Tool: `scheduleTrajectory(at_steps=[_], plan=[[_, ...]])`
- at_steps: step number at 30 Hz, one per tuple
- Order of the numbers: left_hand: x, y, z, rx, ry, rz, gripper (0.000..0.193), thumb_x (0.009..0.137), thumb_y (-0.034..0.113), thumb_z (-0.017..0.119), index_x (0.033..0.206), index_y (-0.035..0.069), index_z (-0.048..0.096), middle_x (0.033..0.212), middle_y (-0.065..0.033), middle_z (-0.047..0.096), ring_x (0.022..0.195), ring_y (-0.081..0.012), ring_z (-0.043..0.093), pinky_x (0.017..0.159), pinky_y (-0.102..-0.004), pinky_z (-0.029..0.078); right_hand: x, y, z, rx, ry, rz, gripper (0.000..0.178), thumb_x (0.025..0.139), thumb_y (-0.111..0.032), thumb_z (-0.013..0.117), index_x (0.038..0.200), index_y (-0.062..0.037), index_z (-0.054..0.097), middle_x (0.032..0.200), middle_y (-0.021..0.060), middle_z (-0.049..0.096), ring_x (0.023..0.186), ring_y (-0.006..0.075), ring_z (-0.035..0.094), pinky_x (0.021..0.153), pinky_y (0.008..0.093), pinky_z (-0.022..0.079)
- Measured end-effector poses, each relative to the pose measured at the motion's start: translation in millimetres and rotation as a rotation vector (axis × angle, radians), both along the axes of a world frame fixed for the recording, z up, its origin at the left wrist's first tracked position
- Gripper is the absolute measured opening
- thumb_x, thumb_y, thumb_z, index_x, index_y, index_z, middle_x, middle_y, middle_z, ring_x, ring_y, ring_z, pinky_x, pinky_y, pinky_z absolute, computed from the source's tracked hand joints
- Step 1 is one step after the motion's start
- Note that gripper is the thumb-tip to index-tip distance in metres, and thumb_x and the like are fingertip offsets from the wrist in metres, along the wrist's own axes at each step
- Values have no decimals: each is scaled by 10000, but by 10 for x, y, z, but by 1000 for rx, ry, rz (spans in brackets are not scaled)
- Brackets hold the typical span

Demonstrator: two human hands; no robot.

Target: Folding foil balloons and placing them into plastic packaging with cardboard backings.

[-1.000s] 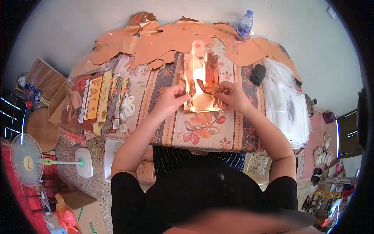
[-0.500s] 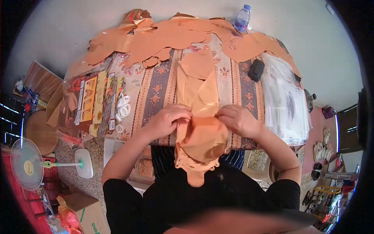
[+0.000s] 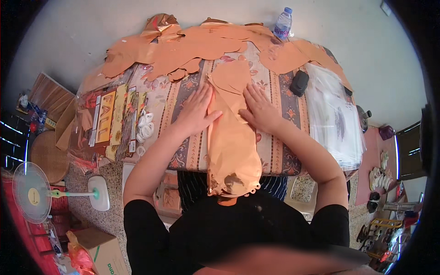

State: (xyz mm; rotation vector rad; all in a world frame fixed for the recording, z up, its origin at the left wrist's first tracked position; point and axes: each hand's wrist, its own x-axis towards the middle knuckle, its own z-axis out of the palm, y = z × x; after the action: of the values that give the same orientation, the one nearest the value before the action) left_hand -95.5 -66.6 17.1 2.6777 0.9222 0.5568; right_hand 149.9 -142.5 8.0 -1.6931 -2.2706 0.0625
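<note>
Nearest, the lower end of the long golden foil piece [image 3: 233, 146] passes over the near edge of the patterned surface [image 3: 284, 153]; I judge its weight could pull the foil down if the pressing becomes too light. Farther up, I see the left hand [image 3: 198, 110] flat, fingers extended, on its left edge, and the right hand [image 3: 260, 110] equally flat on its right edge; neither grips anything. Uneven pressure could, I think, crease the thin foil or turn its layers crooked. Beyond, other foil pieces [image 3: 201, 46] lie overlapped near a bottle [image 3: 283, 24]; a careless push might tip it.
</note>
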Motion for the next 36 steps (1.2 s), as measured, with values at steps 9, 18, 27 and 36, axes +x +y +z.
scheduleTrajectory(at_steps=[9,18,27,36], plan=[[55,11,6,24,170,-94,823,921,500,503,1447,-72,228,1521,-243,219,1437,-327,179,1172,-399,171,-41,14,8,17,-153,69,720,953,-436,442,1428,73,261,1494,268,251,1419,379,197,1162,449,152],[64,43,7,116,216,-226,876,901,605,455,1456,-39,239,1523,-208,247,1437,-297,191,1177,-410,151,-47,20,25,8,-171,80,735,950,-464,435,1436,61,265,1500,256,250,1425,367,189,1166,447,137],[75,12,35,121,253,-196,920,872,649,461,1463,-21,242,1529,-190,247,1438,-289,193,1178,-415,146,-278,6,96,-83,-60,-59,829,911,-545,467,1450,47,251,1509,254,234,1421,415,165,1159,478,139],[38,401,-67,99,186,-103,767,957,546,371,1459,-23,255,1542,-188,215,1449,-284,159,1176,-411,128,-310,-16,-49,68,-157,-68,882,875,-605,465,1440,45,273,1486,271,266,1399,442,202,1148,492,165]])
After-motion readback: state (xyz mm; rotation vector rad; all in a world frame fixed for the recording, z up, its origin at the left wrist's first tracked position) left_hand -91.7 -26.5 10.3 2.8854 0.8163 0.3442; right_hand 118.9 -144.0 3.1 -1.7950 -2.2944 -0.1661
